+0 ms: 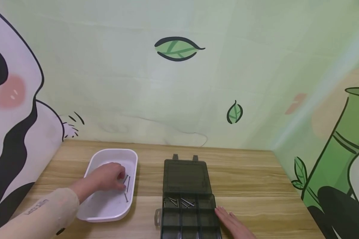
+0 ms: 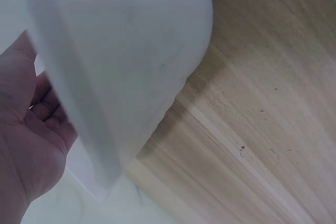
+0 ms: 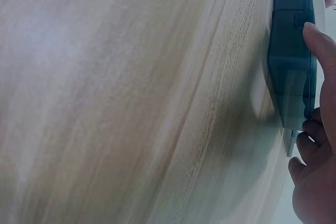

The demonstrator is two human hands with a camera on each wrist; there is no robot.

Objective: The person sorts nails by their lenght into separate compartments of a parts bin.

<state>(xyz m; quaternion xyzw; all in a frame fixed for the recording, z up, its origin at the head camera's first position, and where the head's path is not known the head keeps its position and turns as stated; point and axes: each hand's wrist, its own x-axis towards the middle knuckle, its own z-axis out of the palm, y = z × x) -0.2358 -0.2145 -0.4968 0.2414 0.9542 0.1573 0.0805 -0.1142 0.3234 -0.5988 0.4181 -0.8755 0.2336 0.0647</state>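
Observation:
Over the white plastic tray [image 1: 107, 207], my left hand [image 1: 109, 176] reaches down, thumb and forefinger apart. Several thin metal nails [image 1: 128, 184] lie on the tray floor beside its fingertips. In the left wrist view the tray wall partly covers the left hand [image 2: 31, 124]; whether it touches a nail is hidden. A dark see-through compartment box [image 1: 189, 217] lies with its lid [image 1: 186, 176] folded back. Several nails [image 1: 185, 202] sit in its far compartments. My right hand [image 1: 233, 224] rests at the box's right edge, its thumb [image 3: 317, 43] touching the side in the right wrist view.
The wood-grain tabletop [image 1: 242, 179] carries the tray at left and the box near the middle. A printed cloth backdrop [image 1: 137, 99] with leaves and a panda rises behind the table. On the box's left side a clasp [image 1: 157, 217] sticks out.

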